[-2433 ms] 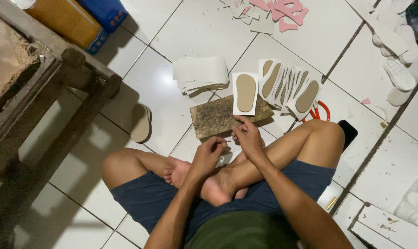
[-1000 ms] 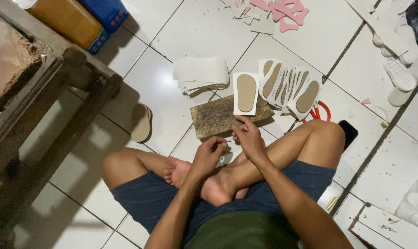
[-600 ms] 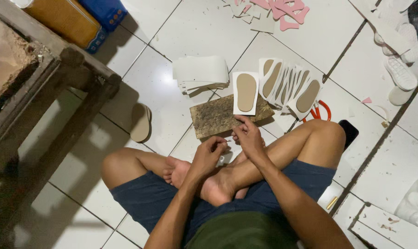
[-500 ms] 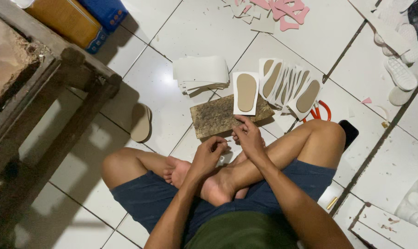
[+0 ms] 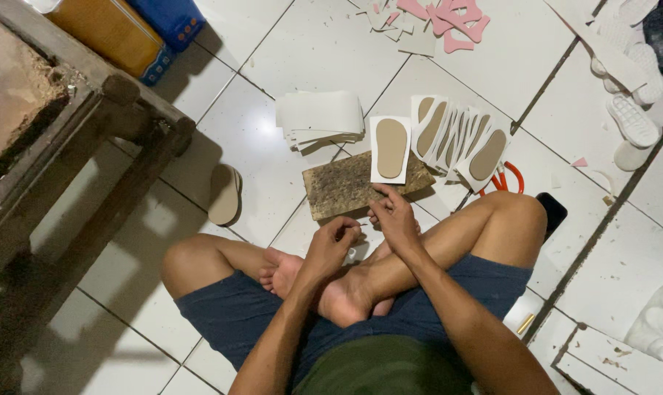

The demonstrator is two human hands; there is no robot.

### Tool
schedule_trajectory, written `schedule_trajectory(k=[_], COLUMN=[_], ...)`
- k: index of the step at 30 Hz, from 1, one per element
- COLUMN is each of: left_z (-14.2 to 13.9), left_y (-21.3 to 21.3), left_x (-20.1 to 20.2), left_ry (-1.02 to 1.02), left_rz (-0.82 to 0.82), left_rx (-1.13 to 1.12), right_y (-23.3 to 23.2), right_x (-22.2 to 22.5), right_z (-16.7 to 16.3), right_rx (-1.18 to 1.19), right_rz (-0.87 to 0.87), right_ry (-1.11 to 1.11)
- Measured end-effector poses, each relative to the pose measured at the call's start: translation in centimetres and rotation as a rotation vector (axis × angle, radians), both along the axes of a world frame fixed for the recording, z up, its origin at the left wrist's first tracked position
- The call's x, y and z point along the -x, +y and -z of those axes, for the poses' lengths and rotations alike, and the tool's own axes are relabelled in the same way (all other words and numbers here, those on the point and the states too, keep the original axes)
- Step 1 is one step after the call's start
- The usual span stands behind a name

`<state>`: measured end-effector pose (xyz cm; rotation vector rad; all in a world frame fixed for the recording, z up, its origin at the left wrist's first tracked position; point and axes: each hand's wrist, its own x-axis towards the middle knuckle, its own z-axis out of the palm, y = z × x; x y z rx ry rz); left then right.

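Two hands (image 5: 368, 234) (fingers curled) beside one board (image 5: 364, 184)

White tiled floor (image 5: 309, 51), wooden bench (image 5: 90, 139)

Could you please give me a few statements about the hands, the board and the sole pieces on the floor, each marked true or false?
1. Both hands, left hand and right hand, are close together near the board. True.
2. One white sheet with a tan sole shape lies on the board. True.
3. The stack of plain white sheets rests on the person's knee. False: it lies on the floor tiles.
4. The scissors have blue handles. False: they are red.
5. A loose tan sole lies on the floor beside the wooden bench. True.
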<state>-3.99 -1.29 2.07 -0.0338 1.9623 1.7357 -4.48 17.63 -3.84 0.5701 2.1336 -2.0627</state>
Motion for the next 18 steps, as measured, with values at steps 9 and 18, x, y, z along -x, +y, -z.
schedule_trajectory(k=[9,18], left_z=[0.4,0.95], left_y=[0.01,0.02], left_x=[-0.08,-0.02], left_ry=[0.043,0.058], left_rz=[0.011,0.016], left_rx=[0.025,0.026], right_y=[-0.09,-0.09], right_x=[0.03,0.13], right_z=[-0.87,-0.78], right_rx=[-0.005,-0.015], right_rz=[-0.001,-0.01], right_ry=[-0.02,0.017])
